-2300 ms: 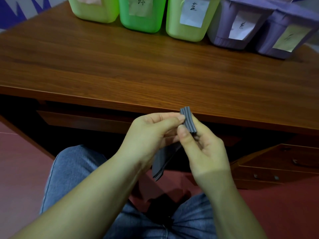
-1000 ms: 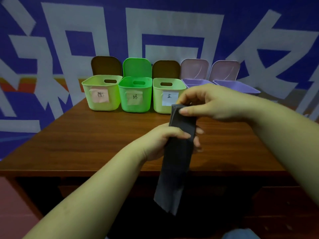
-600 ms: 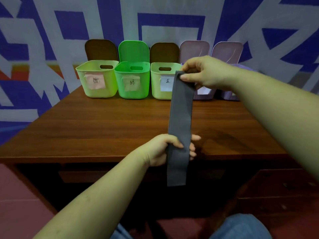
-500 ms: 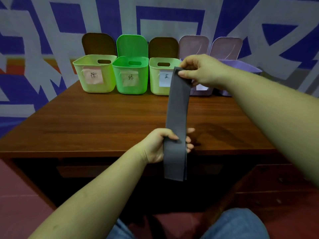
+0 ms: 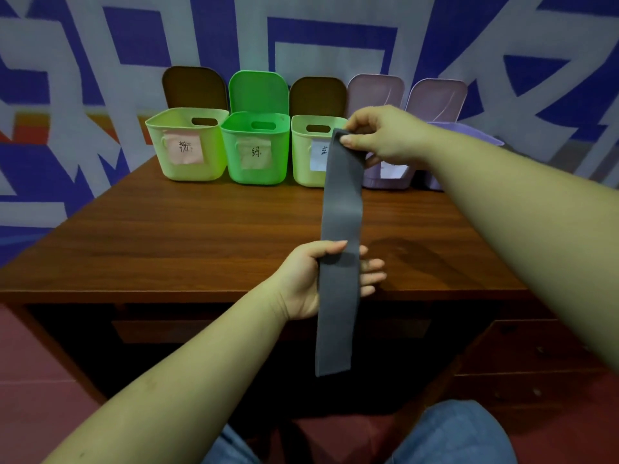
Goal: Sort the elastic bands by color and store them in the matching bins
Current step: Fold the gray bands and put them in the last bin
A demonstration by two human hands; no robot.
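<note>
**Grey band held out, not yet binned**

Nearest, at six o'clock, a denim-clad knee (image 5: 449, 437) showed below the desk edge. Just beyond it the left hand (image 5: 321, 279) steadied the grey elastic band (image 5: 340, 249) partway down, thumb across the front and fingers spread straight behind it, the band's lower end hanging free below. Up toward one o'clock the right hand (image 5: 385, 135) pinched the band's top end between thumb and curled fingers, so the strip hung nearly upright over the wooden desk (image 5: 201, 236). Farthest, at twelve o'clock, the row of bins stood with lids raised: a pale green bin (image 5: 187, 145), a green bin (image 5: 256, 152), another pale green bin (image 5: 306, 152) and two purple bins (image 5: 385, 177), mostly behind the right arm. What the bins held could not be seen. Judging by this, the band was unsorted and its drop was still to come.
</note>
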